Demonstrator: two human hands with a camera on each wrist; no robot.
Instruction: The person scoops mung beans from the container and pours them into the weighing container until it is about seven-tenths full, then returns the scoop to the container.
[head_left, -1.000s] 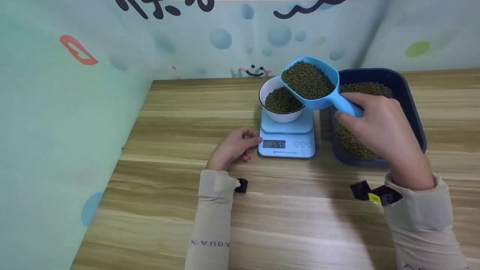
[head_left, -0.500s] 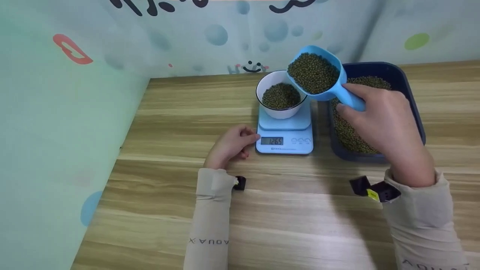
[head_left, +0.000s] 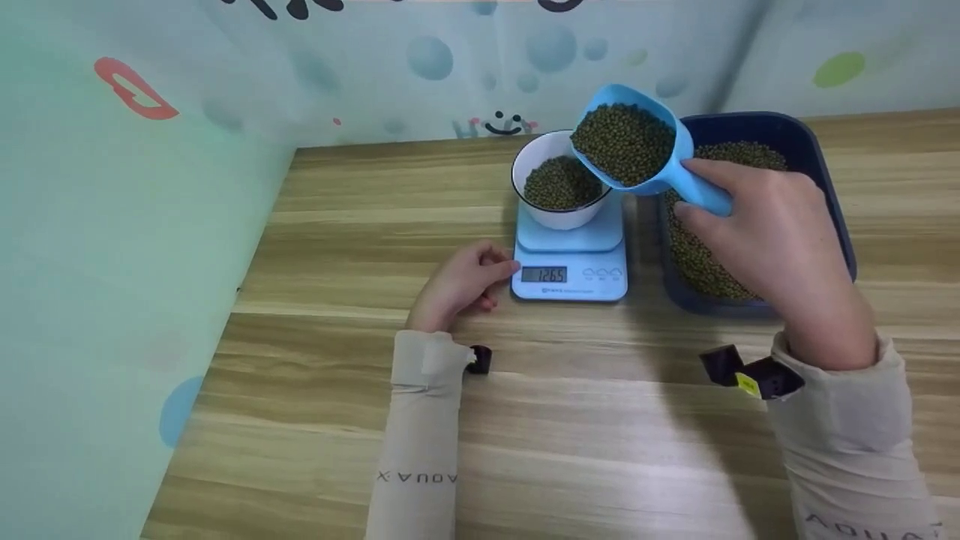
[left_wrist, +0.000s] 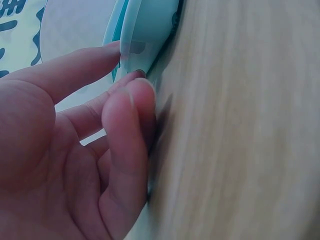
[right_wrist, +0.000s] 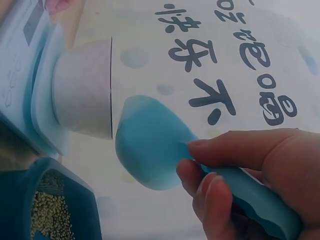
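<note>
In the head view, my right hand [head_left: 765,217] grips the handle of a blue scoop [head_left: 679,169] heaped with small green beans, likely mung beans. The scoop's front lip hangs over the right rim of a white bowl [head_left: 562,219], with green beans [head_left: 561,184] inside. In the right wrist view, the scoop's underside [right_wrist: 150,145] shows beside the bowl [right_wrist: 82,87]. The bowl stands on a light blue kitchen scale [head_left: 574,289] with a lit display. My left hand [head_left: 465,279] rests by the scale's left edge. Its thumb touches the edge, and the other fingers are loosely bent.
A dark blue bin [head_left: 814,150] of green beans stands right of the scale, partly under my right hand. The wooden table [head_left: 337,420] meets a printed backdrop [head_left: 375,75] at the back and left.
The head view has shifted slightly. The scoop has moved a little up and to the right against the bowl. My left hand stays at the scale, whose display looks the same.
</note>
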